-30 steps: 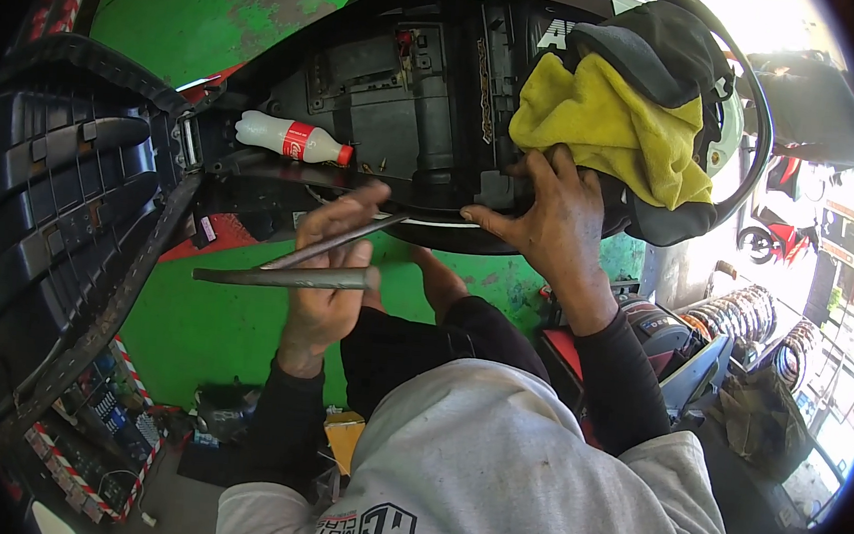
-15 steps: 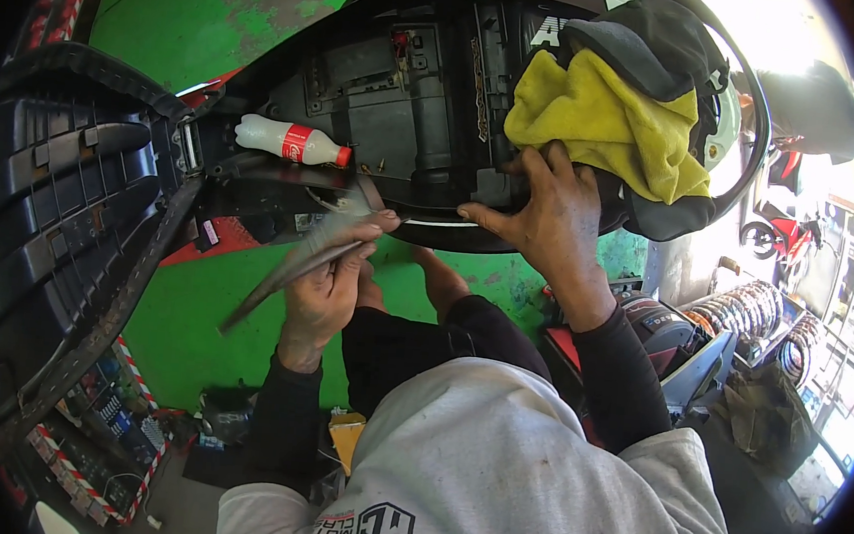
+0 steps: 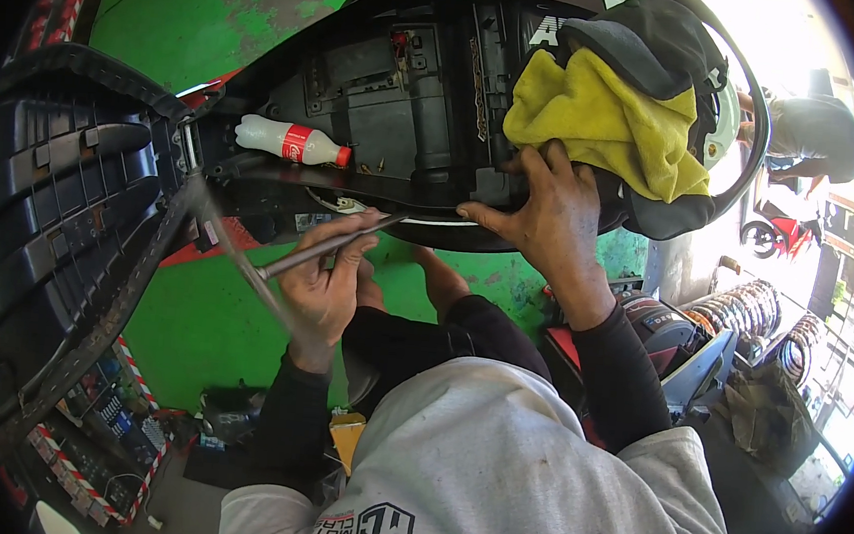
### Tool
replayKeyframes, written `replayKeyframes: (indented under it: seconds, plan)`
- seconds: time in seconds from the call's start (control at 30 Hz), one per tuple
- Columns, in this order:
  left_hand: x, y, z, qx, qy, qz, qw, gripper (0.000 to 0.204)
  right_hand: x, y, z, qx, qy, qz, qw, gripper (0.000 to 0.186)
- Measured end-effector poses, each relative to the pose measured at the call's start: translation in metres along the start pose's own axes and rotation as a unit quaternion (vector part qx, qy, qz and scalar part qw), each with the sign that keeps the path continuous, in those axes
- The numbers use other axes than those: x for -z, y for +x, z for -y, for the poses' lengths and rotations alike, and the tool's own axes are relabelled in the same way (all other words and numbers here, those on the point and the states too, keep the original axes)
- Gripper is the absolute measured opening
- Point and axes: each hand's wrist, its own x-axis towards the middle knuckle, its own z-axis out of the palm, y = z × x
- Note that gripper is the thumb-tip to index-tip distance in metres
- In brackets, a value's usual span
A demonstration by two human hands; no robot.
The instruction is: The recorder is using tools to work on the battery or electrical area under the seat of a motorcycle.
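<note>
The left hand (image 3: 323,284) is clamped around the shaft of a T-handled tool (image 3: 299,256), crossbar a blur, tip right by the near edge of the black scooter body (image 3: 373,187)! Over on that same edge, the right hand (image 3: 560,212) rests, thumb and fingers spread apart, just beside the yellow cloth (image 3: 604,120). A bottle (image 3: 291,141) lies toward the body's left end.

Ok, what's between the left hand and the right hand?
The head view shows the tip of the metal tool gripped by the left hand, then the scooter's black edge running on to the right hand.
</note>
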Motion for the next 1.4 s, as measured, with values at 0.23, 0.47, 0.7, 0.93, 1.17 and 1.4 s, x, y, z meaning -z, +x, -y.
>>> replayKeyframes:
  seconds: [0.23,0.47,0.7,0.93,1.17,1.4]
  plan:
    - [-0.010,0.011,-0.008,-0.043,-0.038,-0.063,0.996,0.030,-0.001,0.000,-0.001,-0.004,0.006,0.002,1.000,0.064]
    - [-0.008,0.002,0.005,-0.035,0.043,0.015,0.998,0.033,0.000,0.001,0.001,-0.003,0.005,0.003,1.000,0.064]
    - [-0.005,0.004,-0.016,0.025,-0.029,-0.024,0.999,0.030,-0.003,-0.001,-0.004,0.007,0.008,-0.017,1.000,0.065]
    - [-0.009,-0.006,0.004,-0.006,0.031,-0.080,0.996,0.029,-0.001,0.001,0.002,-0.006,0.012,0.003,1.000,0.063]
    - [0.005,0.012,-0.020,0.091,-0.073,0.042,0.992,0.040,-0.002,0.000,-0.003,-0.004,0.012,-0.001,1.000,0.062]
    - [-0.014,-0.003,-0.001,-0.018,0.017,-0.081,0.996,0.027,-0.002,0.000,-0.001,0.005,0.012,-0.008,1.000,0.062]
